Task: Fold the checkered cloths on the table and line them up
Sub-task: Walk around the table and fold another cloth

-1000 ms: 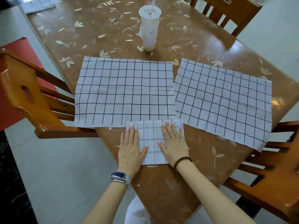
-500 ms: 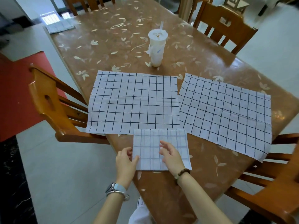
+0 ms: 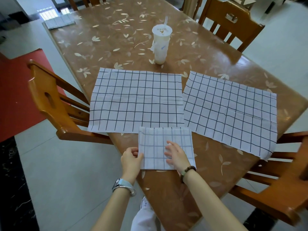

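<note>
Small folded white checkered cloth [image 3: 166,147] is lying at the near edge of the brown leaf-patterned surface [image 3: 116,39]. Left hand [image 3: 130,160]: grip is pinching the cloth's left edge, thumb on top. Right hand [image 3: 176,155]: grip relaxed and holding nothing, fingers resting on the cloth's right half. Just beyond, two large unfolded white cloths with black checks are lying flat side by side, the left one [image 3: 136,100] and the right one [image 3: 231,110]. Farther back a white lidded cup with a straw [image 3: 160,45] is standing upright; its lid print is too small to read.
</note>
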`<control>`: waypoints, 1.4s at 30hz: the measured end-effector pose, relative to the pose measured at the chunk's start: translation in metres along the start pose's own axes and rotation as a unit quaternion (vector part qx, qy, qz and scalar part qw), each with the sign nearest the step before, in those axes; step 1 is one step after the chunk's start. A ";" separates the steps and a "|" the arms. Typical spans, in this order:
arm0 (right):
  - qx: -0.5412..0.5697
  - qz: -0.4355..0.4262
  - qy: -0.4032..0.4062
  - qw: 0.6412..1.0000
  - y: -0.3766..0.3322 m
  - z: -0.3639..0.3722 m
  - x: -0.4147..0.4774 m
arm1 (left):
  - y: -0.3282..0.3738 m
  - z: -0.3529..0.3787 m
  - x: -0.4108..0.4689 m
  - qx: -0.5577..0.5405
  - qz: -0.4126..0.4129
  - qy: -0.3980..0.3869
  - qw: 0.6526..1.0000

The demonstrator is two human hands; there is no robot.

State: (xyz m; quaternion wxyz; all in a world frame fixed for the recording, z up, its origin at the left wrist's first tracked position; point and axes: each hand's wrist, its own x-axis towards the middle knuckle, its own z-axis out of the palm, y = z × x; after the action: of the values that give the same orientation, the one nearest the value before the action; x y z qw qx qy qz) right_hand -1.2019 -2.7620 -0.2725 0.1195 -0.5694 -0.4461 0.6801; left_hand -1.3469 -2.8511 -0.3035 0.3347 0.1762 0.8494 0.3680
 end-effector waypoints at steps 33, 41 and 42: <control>-0.113 -0.012 0.164 0.980 0.006 -0.075 0.012 | 0.055 0.086 -0.041 -0.039 0.079 -0.204 0.975; -0.206 -0.005 0.234 0.950 0.020 -0.082 0.014 | 0.029 0.074 -0.025 0.040 0.132 -0.076 0.988; -0.205 -0.002 0.239 0.949 0.021 -0.083 0.014 | 0.026 0.074 -0.023 0.047 0.143 -0.079 0.986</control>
State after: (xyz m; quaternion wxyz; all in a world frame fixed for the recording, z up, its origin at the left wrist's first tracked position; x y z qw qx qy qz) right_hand -1.1266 -2.7255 -0.2937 0.1047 -0.7264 -0.5355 0.4178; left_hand -1.2772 -2.8084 -0.3115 0.3365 0.3394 0.8026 0.3569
